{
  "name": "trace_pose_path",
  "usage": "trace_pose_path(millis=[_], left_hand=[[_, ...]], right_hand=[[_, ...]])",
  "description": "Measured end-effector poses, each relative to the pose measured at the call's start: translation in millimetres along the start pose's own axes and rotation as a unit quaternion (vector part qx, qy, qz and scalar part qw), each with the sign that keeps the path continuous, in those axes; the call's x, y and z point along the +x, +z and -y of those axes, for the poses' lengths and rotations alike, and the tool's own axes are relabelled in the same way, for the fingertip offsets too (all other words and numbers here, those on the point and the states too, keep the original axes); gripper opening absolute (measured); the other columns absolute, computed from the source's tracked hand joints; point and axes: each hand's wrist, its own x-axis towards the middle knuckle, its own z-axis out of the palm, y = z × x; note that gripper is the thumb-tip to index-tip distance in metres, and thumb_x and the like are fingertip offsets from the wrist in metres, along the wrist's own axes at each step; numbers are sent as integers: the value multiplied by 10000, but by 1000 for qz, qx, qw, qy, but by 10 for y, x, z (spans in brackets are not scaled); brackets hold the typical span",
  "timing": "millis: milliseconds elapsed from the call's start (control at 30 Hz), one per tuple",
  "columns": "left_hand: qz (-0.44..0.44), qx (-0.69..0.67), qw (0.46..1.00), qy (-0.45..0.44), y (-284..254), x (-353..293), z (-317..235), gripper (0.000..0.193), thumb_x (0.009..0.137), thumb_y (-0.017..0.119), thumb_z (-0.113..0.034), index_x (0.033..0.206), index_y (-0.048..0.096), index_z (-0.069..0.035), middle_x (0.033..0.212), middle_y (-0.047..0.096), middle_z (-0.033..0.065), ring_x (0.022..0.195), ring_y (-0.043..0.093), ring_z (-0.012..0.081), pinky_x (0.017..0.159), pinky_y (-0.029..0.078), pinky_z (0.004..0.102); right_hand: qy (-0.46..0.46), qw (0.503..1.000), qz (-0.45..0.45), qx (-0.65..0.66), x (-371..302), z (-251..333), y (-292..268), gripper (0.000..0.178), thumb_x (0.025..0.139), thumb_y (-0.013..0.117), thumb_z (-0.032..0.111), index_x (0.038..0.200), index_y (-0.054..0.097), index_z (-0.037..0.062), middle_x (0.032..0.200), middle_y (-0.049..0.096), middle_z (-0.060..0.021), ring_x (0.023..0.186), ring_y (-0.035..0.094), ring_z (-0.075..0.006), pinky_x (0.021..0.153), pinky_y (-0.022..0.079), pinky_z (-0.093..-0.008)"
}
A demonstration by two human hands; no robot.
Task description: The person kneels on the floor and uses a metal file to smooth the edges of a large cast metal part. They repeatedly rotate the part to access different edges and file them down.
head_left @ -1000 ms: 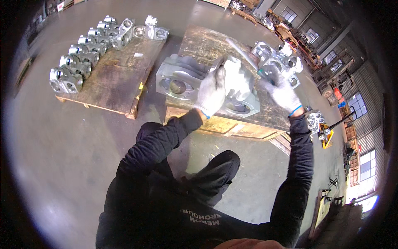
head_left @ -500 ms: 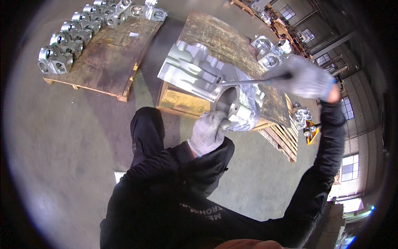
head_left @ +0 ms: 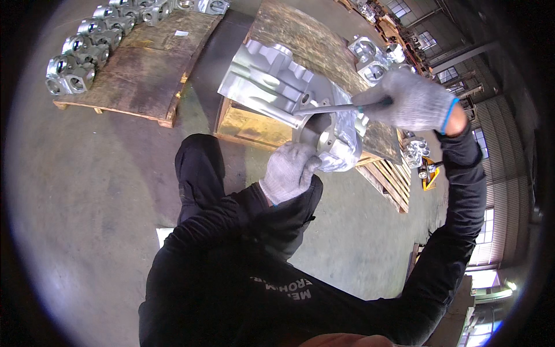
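A large silver-grey metal casting (head_left: 263,87) with ribs and a round bore lies on a wooden platform, in front of me. Clear plastic film (head_left: 347,139) wraps its right end. In a grey knit glove, my right hand (head_left: 407,101) is closed round the end of a long, narrow metal file (head_left: 329,109). The file reaches left across the top of the bore, its tip at the casting's edge near a small hole. My left hand (head_left: 289,172), gloved too, grips the near rim of the bore with bent fingers; part of them is hidden behind the glove's back.
More silver castings (head_left: 373,61) sit on the platform's worn wooden top (head_left: 295,29), beyond my right hand. At the left, a low wooden pallet (head_left: 139,72) carries rows of castings. A slatted pallet (head_left: 384,182) and a yellow pallet jack (head_left: 429,173) stand at the right.
My right hand has come slightly lower and left, and the file has slid left over the casting's edge. The left hand keeps to the bore's rim. The whole view has shifted a little.
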Motion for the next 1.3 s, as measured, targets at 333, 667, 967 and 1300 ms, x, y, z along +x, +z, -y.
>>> trace_pose_path(millis=[333, 667, 967, 1300], left_hand=[[-3, 12, 1000, 0, 61, 99, 42, 235, 1019, 527, -269, 947, 601, -58, 856, 592, 170, 802, 583, 429, 739, 470, 529], [-1, 29, 999, 15, 65, 112, 67, 160, 990, 587, -206, 1027, 607, -52, 954, 640, 179, 843, 620, 431, 762, 487, 526], [-6, 9, 1000, 28, 56, 176, 65, 252, 1036, 534, -255, 991, 583, -12, 902, 601, 205, 826, 596, 442, 744, 476, 523], [-14, 19, 999, 36, 97, 183, 135, 230, 1033, 527, -231, 998, 592, -13, 934, 615, 207, 849, 605, 441, 755, 483, 525]], right_hand=[[-6, 999, -42, -27, -199, 163, 60, 284, 906, 713, 165, 1176, 796, 149, 772, 743, -153, 639, 692, -231, 665, 559, -352], [63, 998, -13, -18, -159, 172, 153, 301, 939, 754, 190, 1237, 776, 156, 820, 784, -95, 583, 651, -167, 617, 544, -322], [8, 995, -63, 81, 5, -448, 365, 413, 972, 734, 345, 1326, 723, 132, 880, 782, -114, 702, 676, -163, 704, 560, -327], [17, 991, -81, 100, 42, -497, 514, 422, 965, 756, 384, 1293, 747, 119, 772, 750, -49, 599, 612, -94, 579, 518, -288]])
